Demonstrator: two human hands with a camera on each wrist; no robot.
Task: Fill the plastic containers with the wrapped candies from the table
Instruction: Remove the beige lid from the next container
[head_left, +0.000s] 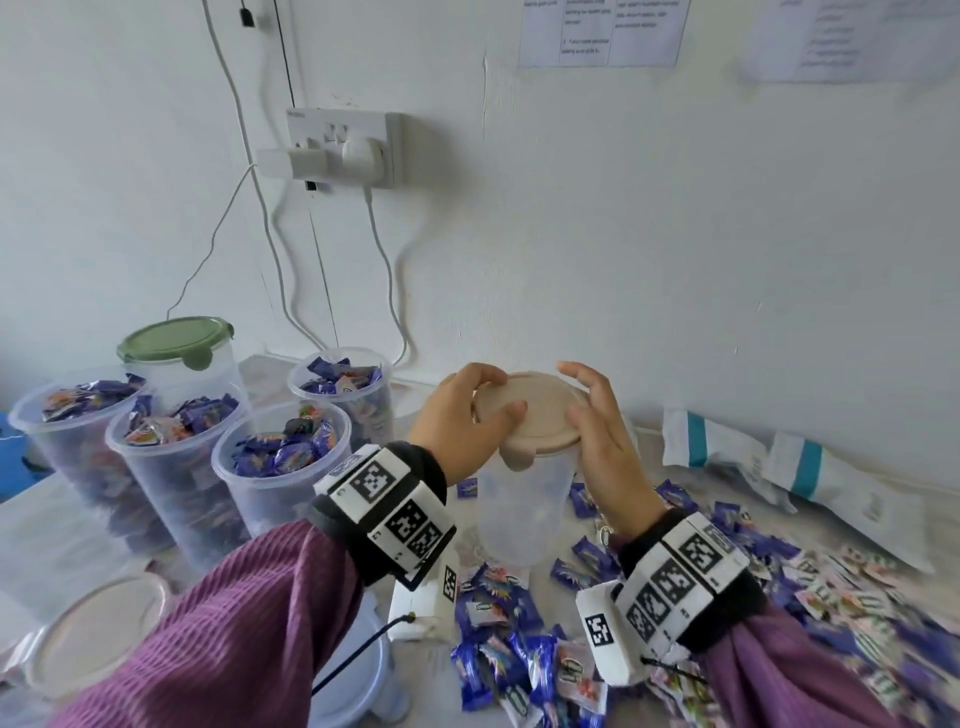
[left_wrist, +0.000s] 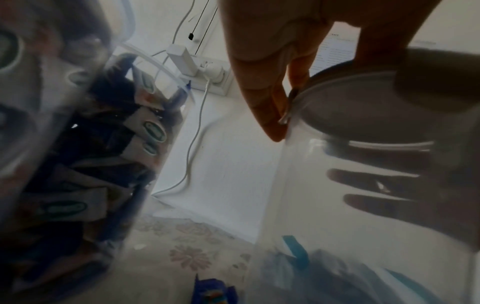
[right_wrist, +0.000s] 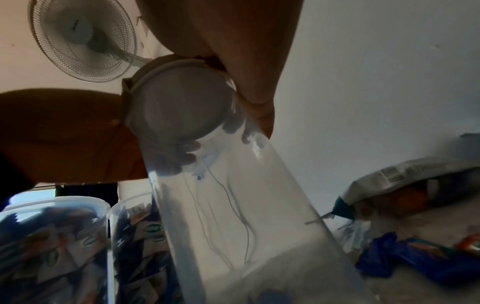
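The left hand is curled over the near-left edge of the beige lid, thumb on top and fingers wrapped round the rim. The right hand has its fingers spread and loosely bent; the palm lies against the lid's right side, and whether those fingers actually grip I cannot tell. In the left wrist view the fingers press right at the seam where lid meets wall.

Under the lid stands an empty clear tub, upright on the table, with candies scattered round its foot. I'd judge it light and thin-walled, likely to flex if squeezed and to skate on the cloth, so one hand should steady it near the stiffer rim while the other lifts the lid by its tab. It is tall, slightly tapered and frosted-clear, with nothing inside.

To the left, four tubs are heaped with purple wrappers; a green-lidded one stands behind them.
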